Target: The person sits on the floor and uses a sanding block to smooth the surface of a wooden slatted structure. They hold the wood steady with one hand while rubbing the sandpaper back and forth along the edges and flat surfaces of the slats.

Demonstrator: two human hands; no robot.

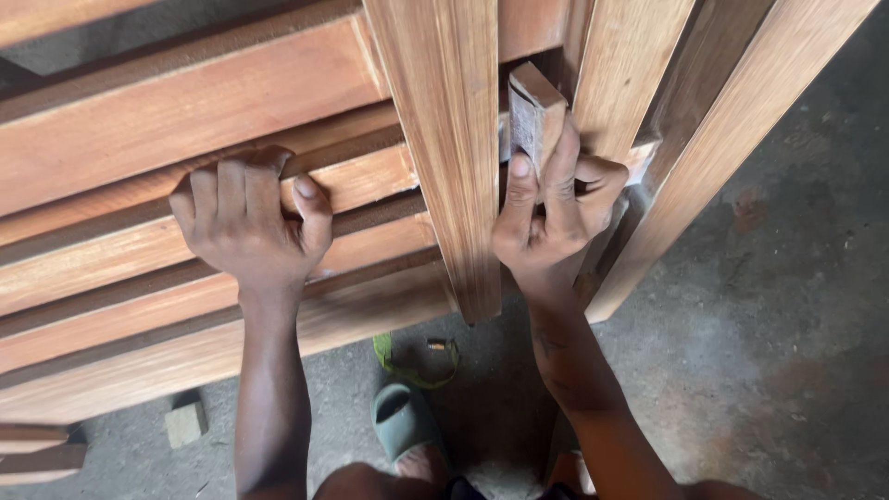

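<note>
Sanding block (534,113) against a wooden frame (444,139)
Right hand (554,218) clamps the block; left hand (248,218), beside that grip, curls closed over a slat (361,181).

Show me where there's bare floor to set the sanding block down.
Bare concrete floor lies right of the wooden frame, beyond the right hand gripping the sanding block. Below the left hand it's crowded: sandal, green strap, wood offcut.
</note>
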